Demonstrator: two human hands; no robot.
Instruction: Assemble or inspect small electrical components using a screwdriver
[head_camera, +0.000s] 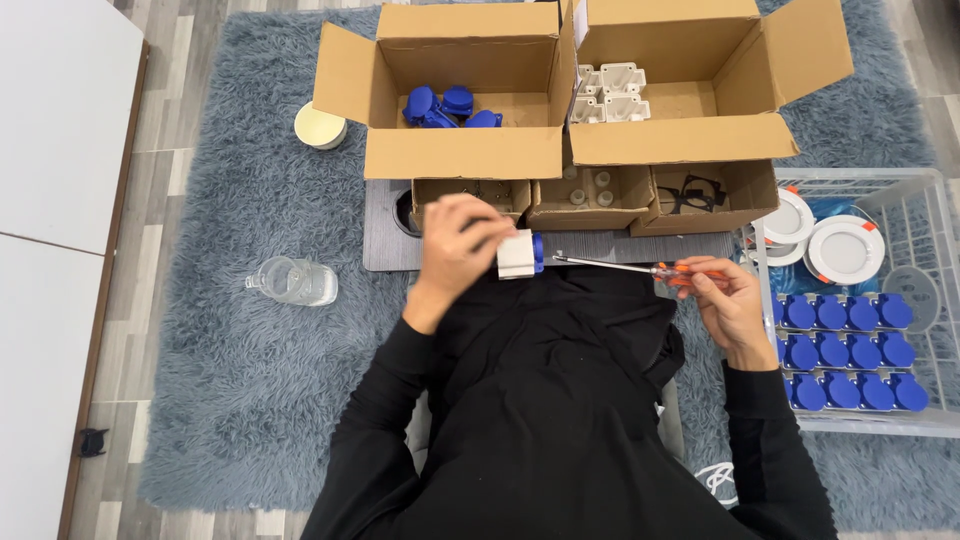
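Observation:
My left hand (455, 245) grips a small white box-shaped part with a blue cap (522, 253), held above my lap. In my right hand (728, 300) is an orange-handled screwdriver (640, 267); its metal shaft points left, and the tip sits just right of the blue cap. Both sleeves are black. Behind the hands lies a grey board (385, 235) on the carpet.
Two open cardboard boxes stand ahead: the left one (460, 150) holds blue caps, the right one (690, 135) white housings. Three small boxes (585, 200) hold small parts. A white wire basket (925, 215) at right holds blue-capped pieces and round white lamps. A glass jar (295, 280) lies left.

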